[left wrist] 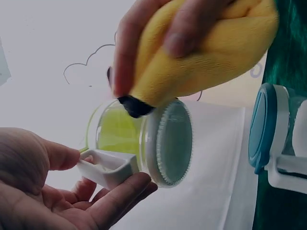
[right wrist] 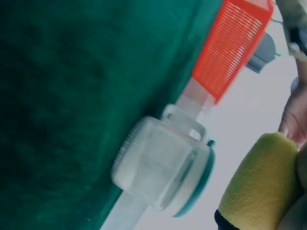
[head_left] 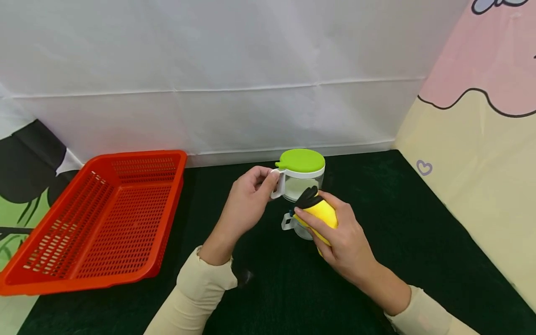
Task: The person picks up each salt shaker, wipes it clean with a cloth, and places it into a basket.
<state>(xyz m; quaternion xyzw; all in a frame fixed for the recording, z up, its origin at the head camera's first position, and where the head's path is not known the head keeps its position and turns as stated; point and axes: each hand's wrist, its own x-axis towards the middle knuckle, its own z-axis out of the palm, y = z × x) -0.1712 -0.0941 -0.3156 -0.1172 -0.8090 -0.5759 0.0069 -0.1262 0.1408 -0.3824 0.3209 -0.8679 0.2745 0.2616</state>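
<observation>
My left hand (head_left: 244, 202) pinches the white handle of a glass jar (head_left: 299, 184) with a bright green lid, held up off the table. In the left wrist view that jar (left wrist: 165, 143) lies sideways in the picture, its ribbed base facing right. My right hand (head_left: 351, 242) grips a bunched yellow cloth (head_left: 324, 215) with a black part poking out. Its black tip overlaps the jar in the left wrist view; whether they touch I cannot tell. A second glass jar (right wrist: 156, 165) with a teal lid stands on the table, partly hidden under my right hand in the head view.
A red plastic basket (head_left: 165, 209) with slotted walls sits on the left of the dark green tablecloth (head_left: 268, 302). White sheeting (head_left: 251, 121) hangs behind the table, and a printed cream and pink sheet (head_left: 477, 172) borders the right side.
</observation>
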